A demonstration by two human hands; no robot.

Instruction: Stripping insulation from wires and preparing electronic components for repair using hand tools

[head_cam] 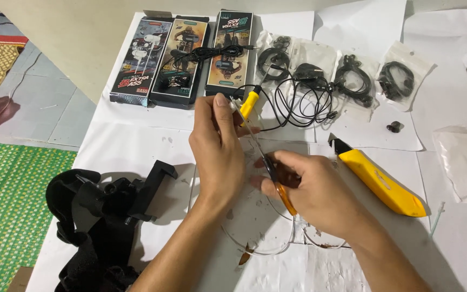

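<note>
**Hands working a thin wire at the bench**

A thin wire (255,141) runs between both hands above the paper-covered bench (136,146). The left hand (217,148) pinches its upper end; the right hand (306,189) is closed around an orange-handled tool (285,197). Nearby lie a yellow cutter (379,181), tangled black earphones (304,94), three boxes (182,57) and black straps (104,216). The tool's tip is hidden.

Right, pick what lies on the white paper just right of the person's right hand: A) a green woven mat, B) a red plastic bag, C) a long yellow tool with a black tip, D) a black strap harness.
C: the long yellow tool with a black tip lies on the white paper beside the right hand.
</note>
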